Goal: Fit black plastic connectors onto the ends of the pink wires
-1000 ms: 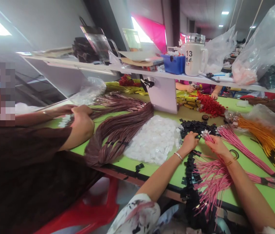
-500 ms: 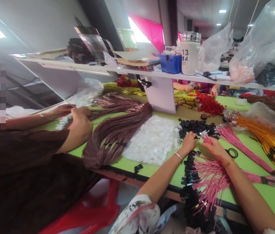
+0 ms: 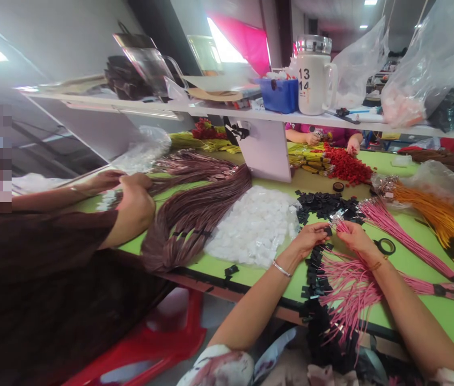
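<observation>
Table [image 3: 251,274]: pink wires [image 3: 348,292] fan out under my R hand [image 3: 356,237], black clips [image 3: 323,203] heaped just beyond. R fingers pinch wire tips; L hand [image 3: 308,239] pinches a clip [image 3: 327,231]. Prob. mid-fitting; next needs tip lined w/ clip.

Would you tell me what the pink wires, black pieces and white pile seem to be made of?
The pink wires: likely plastic-insulated, smooth, bending softly, with shiny metal ends. The black pieces: probably moulded plastic, matte, blocky. The white pile: looks like translucent white plastic bits, glossy; too small to be sure.
</observation>
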`<action>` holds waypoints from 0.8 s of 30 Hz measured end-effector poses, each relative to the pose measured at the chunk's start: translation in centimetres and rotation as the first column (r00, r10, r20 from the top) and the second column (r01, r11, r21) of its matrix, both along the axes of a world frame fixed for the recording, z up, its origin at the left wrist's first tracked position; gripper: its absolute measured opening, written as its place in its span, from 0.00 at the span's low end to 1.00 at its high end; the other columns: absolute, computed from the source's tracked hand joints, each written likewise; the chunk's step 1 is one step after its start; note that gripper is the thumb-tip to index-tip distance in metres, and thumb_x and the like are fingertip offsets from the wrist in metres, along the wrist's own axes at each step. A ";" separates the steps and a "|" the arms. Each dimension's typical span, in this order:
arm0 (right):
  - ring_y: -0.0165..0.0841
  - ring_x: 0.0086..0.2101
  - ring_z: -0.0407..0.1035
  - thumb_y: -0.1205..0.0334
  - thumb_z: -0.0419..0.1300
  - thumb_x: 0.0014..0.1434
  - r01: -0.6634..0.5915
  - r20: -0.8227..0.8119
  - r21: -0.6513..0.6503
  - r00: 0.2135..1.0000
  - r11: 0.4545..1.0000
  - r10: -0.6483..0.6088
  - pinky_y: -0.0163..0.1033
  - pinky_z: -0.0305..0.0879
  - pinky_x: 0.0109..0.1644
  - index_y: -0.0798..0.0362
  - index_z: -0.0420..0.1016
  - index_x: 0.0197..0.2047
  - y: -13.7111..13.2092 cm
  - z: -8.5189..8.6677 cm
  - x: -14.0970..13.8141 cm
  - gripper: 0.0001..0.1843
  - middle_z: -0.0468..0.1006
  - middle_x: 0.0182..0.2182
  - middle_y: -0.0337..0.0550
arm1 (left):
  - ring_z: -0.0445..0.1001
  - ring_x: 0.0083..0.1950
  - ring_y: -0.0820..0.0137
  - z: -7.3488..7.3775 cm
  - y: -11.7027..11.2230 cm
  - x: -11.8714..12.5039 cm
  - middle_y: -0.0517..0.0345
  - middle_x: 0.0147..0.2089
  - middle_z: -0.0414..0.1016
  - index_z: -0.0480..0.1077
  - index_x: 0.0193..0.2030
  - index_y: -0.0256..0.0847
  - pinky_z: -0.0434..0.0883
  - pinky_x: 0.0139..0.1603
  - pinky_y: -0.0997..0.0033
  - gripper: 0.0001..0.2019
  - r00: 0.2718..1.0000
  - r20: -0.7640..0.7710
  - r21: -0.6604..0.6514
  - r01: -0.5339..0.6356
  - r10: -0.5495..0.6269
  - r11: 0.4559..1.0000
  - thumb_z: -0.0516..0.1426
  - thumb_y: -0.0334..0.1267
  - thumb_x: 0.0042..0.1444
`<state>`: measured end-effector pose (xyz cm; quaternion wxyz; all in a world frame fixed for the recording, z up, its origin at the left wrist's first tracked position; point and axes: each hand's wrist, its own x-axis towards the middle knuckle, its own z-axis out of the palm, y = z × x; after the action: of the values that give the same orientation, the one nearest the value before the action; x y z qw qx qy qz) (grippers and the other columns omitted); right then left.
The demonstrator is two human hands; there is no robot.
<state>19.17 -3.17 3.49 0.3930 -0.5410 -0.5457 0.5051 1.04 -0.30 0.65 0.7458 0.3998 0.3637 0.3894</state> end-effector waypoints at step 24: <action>0.23 0.18 0.44 0.46 0.68 0.47 -0.070 -0.090 -0.009 0.994 0.997 0.069 0.32 0.39 0.20 0.51 0.66 0.27 0.4 -1.0 0.1 0.20 0.55 0.16 0.28 | 0.72 0.40 0.67 1.0 -3.1 0.0 0.51 0.38 0.76 0.78 0.39 0.41 0.69 0.45 0.66 0.08 0.770 -0.409 0.767 -0.002 0.490 0.642 0.56 0.35 0.59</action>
<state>19.30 -2.75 2.51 0.3959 -0.5008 -0.5430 0.5456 1.09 -3.43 1.64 0.3091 0.7044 0.4419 0.4616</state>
